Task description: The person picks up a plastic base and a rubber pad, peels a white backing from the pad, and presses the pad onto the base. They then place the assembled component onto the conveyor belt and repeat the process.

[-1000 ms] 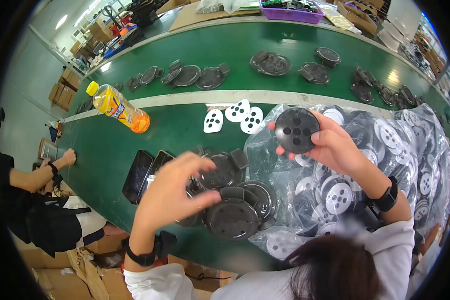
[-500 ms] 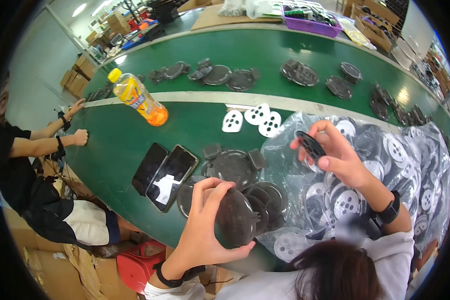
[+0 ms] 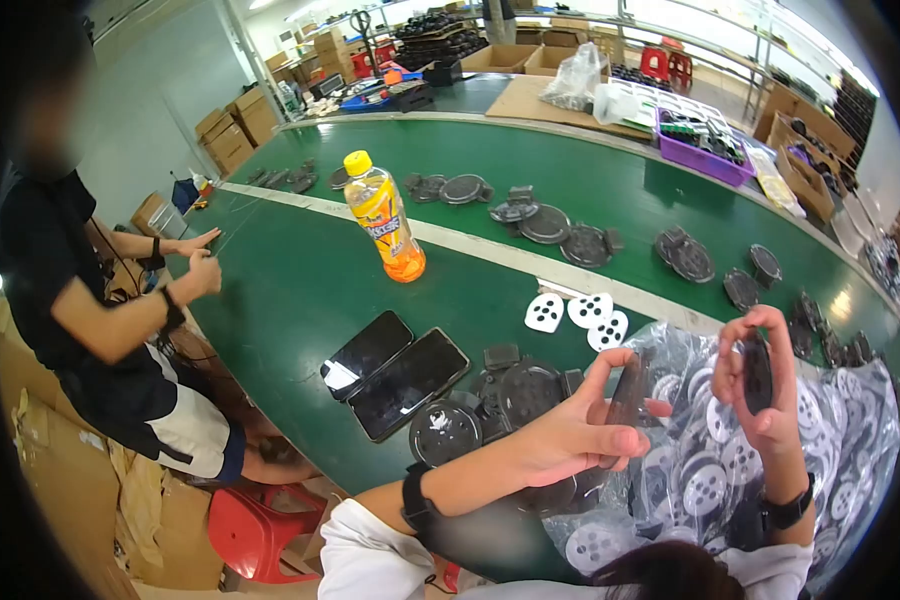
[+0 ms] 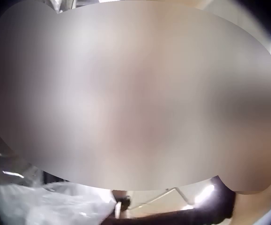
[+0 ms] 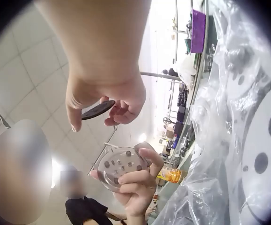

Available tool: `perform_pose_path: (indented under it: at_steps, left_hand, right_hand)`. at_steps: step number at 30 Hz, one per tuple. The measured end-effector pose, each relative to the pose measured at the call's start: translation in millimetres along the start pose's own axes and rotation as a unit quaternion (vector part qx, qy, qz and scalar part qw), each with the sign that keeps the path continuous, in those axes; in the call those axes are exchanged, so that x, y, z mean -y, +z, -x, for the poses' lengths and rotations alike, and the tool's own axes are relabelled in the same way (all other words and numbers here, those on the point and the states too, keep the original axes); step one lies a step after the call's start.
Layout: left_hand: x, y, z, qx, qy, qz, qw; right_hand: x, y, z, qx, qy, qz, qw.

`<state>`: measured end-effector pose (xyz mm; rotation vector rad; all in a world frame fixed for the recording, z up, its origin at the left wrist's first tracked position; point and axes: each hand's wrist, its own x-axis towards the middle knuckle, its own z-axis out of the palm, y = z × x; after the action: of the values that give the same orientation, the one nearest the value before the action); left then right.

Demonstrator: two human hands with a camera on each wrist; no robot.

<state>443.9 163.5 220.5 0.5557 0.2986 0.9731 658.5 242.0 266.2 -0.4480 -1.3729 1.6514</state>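
In the head view my left hand grips a translucent dark round plastic cover by its edges, upright above the bagged discs. The right wrist view shows this cover face-on, with several holes and a tab at its rim. My right hand pinches a thin black disc on edge, to the right of the cover and apart from it. Below my left forearm lies a pile of similar dark covers. A clear plastic bag of white discs with holes spreads beneath both hands. Blur hides most of the left wrist view.
Two phones lie left of the pile. An orange drink bottle stands beyond them, and several loose white pads lie by the pale divider. More dark covers line the far strip. Another person stands at left.
My left hand has lifted a translucent cover from the pile and carried it right, towards the right hand. The black disc has turned edge-on. The head view has swung left and up.
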Motion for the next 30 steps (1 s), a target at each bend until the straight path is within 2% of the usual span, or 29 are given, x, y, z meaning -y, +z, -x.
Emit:
perform_pose_path:
  at_steps: [2, 3, 5, 6, 7, 9, 11, 12, 15, 16, 17, 19, 20, 23, 24, 27, 29, 30]
  left_hand:
    - [7, -16, -6, 0.058, 0.073, -0.01, 0.996]
    - [6, -16, -6, 0.06, 0.075, -0.009, 0.995]
    - [4, -18, -5, -0.088, 0.06, -0.001, 0.994]
    - [3, -23, -3, -0.079, 0.092, -0.046, 0.992]
    - [3, -13, -7, -0.128, 0.154, -0.078, 0.977]
    - [4, -14, -10, -0.197, 0.227, -0.134, 0.944]
    - [-2, -16, -3, -0.187, 0.212, -0.228, 0.932]
    - [-2, -19, -1, -0.177, 0.221, -0.309, 0.908]
    - [-1, -12, -1, -0.179, 0.192, -0.222, 0.939]
    - [4, -11, -2, -0.182, 0.193, -0.222, 0.938]
    - [8, -11, -1, -0.182, 0.184, -0.214, 0.942]
    - [9, -12, -1, -0.157, 0.187, -0.231, 0.942]
    - [11, -10, -1, -0.159, 0.19, -0.239, 0.939]
    - [14, 1, -2, -0.154, 0.243, -0.163, 0.944]
    - [12, 3, -1, -0.155, 0.241, -0.16, 0.945]
    - [6, 2, 2, -0.153, 0.207, -0.142, 0.956]
    - [6, -5, 5, -0.132, 0.114, -0.047, 0.983]
    - [5, -5, 5, -0.134, 0.114, -0.045, 0.983]
  right_hand:
    - [4, 4, -1, -0.02, -0.011, -0.025, 0.999]
    - [3, 3, -1, -0.018, -0.01, -0.022, 1.0]
    - [0, 2, 2, -0.036, 0.057, 0.019, 0.998]
    - [-8, 1, 2, -0.024, 0.05, -0.005, 0.998]
    - [-14, -2, 2, -0.004, 0.051, 0.012, 0.999]
    - [-25, -10, 4, 0.019, 0.087, -0.004, 0.996]
    - [-22, -6, 5, 0.025, 0.168, -0.061, 0.984]
    - [-19, -8, 7, 0.036, 0.21, -0.101, 0.972]
    - [-13, 5, 7, -0.024, 0.268, -0.107, 0.957]
    - [-15, 0, 9, 0.022, 0.252, -0.1, 0.962]
    - [-18, 1, 12, 0.012, 0.258, -0.1, 0.961]
    - [-22, 7, 11, 0.041, 0.161, 0.044, 0.985]
    - [-21, 7, 12, 0.059, 0.136, 0.034, 0.988]
    - [-26, -1, 15, 0.067, 0.12, 0.021, 0.99]
    - [-25, -1, 16, 0.063, 0.148, 0.011, 0.987]
    - [-30, 1, 18, 0.056, 0.113, 0.002, 0.992]
    - [-32, -2, 19, 0.067, 0.111, -0.011, 0.992]
    - [-32, -3, 19, 0.078, 0.106, -0.023, 0.991]
